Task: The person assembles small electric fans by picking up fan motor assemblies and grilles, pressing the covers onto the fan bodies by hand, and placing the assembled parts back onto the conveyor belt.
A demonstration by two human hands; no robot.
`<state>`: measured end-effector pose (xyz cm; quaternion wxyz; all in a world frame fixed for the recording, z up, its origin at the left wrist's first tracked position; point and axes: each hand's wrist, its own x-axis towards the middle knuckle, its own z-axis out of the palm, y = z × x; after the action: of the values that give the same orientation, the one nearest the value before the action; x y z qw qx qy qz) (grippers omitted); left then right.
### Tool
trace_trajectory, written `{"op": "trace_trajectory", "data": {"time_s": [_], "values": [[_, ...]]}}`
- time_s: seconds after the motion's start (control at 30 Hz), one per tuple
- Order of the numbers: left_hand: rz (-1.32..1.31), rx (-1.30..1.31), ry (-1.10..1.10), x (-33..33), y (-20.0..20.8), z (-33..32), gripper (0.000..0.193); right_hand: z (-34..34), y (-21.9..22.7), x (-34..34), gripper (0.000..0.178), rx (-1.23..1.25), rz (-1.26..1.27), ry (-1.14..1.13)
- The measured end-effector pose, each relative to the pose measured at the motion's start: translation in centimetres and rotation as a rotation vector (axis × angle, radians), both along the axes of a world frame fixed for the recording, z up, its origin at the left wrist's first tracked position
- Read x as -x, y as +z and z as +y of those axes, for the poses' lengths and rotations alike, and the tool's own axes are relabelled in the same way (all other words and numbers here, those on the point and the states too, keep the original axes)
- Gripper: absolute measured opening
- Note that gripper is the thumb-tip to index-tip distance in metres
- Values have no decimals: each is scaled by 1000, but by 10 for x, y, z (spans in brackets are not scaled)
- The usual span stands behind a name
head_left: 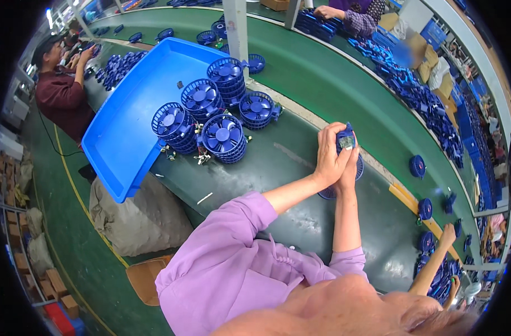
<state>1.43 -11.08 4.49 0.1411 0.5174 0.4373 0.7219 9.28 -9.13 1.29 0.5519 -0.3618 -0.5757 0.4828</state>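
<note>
My left hand (327, 155) and my right hand (348, 172) are together above the dark bench, both closed around a small blue plastic part (345, 135). A pale, greyish piece shows on its face beneath a fingertip; what exactly it is I cannot make out. Below the hands, a blue round fan housing (327, 194) lies on the bench, largely covered by my wrists. To the left stand several stacks of blue fan cages with bladed wheels inside, the nearest being a fan stack (224, 137). Short wires with white connectors hang from their sides.
A large blue tray (121, 117) sits at the bench's left end, above a stuffed sack (138, 215). Past the bench runs a green conveyor belt (322, 73) carrying blue fans (417, 166). A metal post (236, 33) stands between. Other people work at left, far side and right.
</note>
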Motion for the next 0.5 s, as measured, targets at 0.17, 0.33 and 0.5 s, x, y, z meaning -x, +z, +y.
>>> {"op": "trace_trajectory", "data": {"time_s": [0.17,0.33,0.5], "values": [[-1,67,-11,5,-9,6,40,-4,12,9,55,180,215,115],[213,119,-84,21,-8,19,47,32,15,-15,54,120,45,47],[572,153,136,78,10,30,51,73,19,-89,58,-267,-675,-543]]}}
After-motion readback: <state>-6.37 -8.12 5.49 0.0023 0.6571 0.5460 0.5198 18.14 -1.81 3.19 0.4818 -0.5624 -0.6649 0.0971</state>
